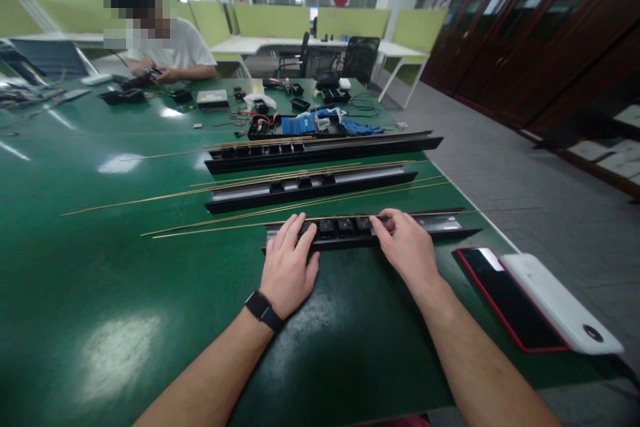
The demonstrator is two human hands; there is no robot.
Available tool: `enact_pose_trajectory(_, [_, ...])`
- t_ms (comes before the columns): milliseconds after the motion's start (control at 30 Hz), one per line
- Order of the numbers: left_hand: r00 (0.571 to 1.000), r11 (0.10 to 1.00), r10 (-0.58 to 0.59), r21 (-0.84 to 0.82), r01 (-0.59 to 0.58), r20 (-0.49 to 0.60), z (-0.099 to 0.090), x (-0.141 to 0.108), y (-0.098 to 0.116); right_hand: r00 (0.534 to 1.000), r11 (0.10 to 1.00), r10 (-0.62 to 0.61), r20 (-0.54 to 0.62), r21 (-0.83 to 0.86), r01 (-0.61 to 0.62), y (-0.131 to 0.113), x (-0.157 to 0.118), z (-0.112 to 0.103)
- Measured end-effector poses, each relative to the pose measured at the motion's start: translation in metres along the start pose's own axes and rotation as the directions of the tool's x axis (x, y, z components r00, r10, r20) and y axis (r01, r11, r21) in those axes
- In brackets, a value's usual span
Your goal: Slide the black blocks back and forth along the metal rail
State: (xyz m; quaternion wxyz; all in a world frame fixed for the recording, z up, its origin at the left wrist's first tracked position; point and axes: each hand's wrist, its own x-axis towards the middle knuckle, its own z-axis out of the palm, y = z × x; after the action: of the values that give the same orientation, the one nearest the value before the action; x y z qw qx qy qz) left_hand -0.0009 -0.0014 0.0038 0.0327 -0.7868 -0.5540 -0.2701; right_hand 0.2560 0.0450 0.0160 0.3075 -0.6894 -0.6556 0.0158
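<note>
A long black channel (pixel 450 232) with a shiny inner face lies nearest me on the green table. Inside it is a row of small black blocks (pixel 345 224), and a thin gold-coloured rod (pixel 215 231) runs along its far edge. My left hand (pixel 290 263), wearing a dark watch, rests over the channel's left part with its fingers stretched across the blocks. At the row's right end, thumb and fingertips of my right hand (pixel 407 247) are bent together at the channel; what they pinch is hidden.
Beyond lie a second channel (pixel 360 188) and a third channel (pixel 375 145), with thin rods along them. A red-edged phone (pixel 510 297) and a white device (pixel 565 307) sit at right. A blue-and-black tray (pixel 300 124) stands behind. Another person (pixel 173 47) works at far left.
</note>
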Motion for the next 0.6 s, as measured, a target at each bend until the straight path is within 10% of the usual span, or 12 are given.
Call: enact_pose_trajectory(600, [1.0,1.0,0.009,0.003,-0.009,-0.015,0.0019,-0.0005,-0.0012,0.999,0.999,-0.03,-0.013,-0.022,0.029,-0.002,-0.0016,-0.0001])
